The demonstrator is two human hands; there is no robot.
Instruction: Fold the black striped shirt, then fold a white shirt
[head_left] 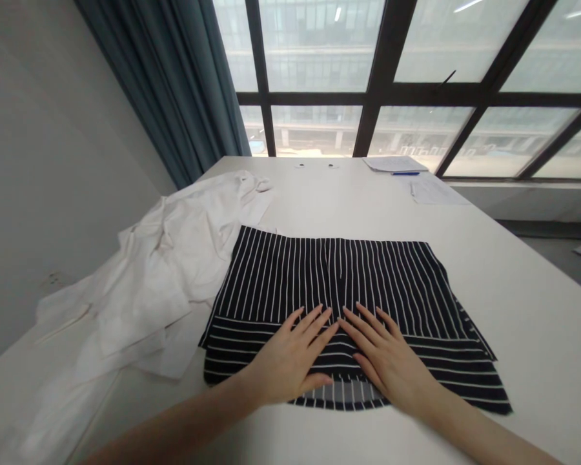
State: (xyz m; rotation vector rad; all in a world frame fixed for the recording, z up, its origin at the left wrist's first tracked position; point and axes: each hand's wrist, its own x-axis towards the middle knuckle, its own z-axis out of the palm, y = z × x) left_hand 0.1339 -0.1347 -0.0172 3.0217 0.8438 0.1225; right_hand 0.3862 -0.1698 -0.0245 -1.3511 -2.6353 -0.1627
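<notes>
A black garment with white stripes (387, 278) lies spread on the white table (329, 206). Its upper part has upright stripes, and a band with sideways stripes crosses below. Both hands rest palm down near its middle, fingertips almost meeting. My left hand (290, 358) has its fingers spread over the band and the lower edge of the upper part. My right hand (385, 352) lies beside it on the same fabric, fingers also apart. Neither hand grips anything. Between the wrists, a curved neckline-like edge shows a grey inner side.
White fabric (174, 258) is heaped along the table's left side. Papers (394, 164) and a blue pen (405, 173) lie at the far right, with another sheet (438, 192) nearer. Beyond the table are a blue curtain (174, 84) and large windows.
</notes>
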